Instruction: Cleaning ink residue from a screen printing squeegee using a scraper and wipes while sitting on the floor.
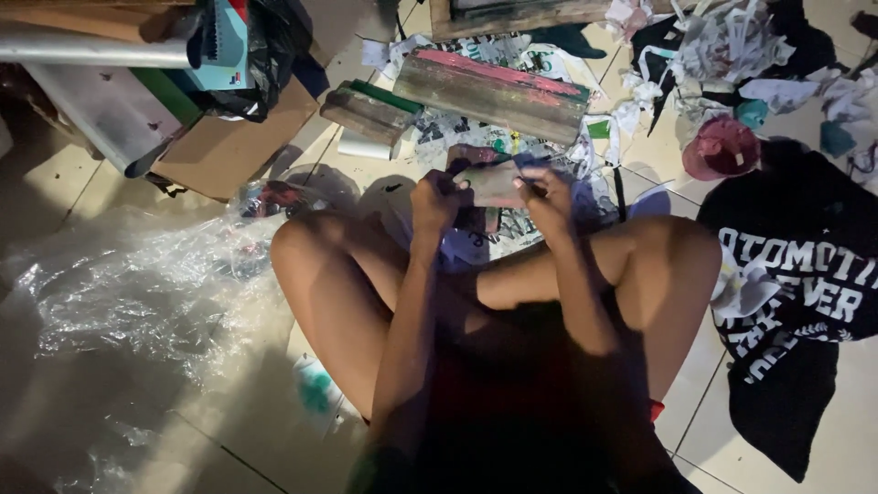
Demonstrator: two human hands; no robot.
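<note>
I sit cross-legged on a tiled floor. Both my hands are raised in front of my knees and grip one small flat pinkish object (494,183) between them. My left hand (436,198) is closed on its left end. My right hand (547,194) is closed on its right end, fingers curled over the top. Just beyond the hands lies a wooden squeegee block (494,91) smeared with pink and green ink, on crumpled printed paper. What the held object is cannot be made out in the dim light.
Clear plastic sheeting (128,293) is spread at the left. A cardboard sheet (229,151) and a metal tube (82,50) lie at the back left. A black printed shirt (805,274) lies at the right, with a pink-stained round container (721,148) and crumpled paper scraps (722,41) beyond it.
</note>
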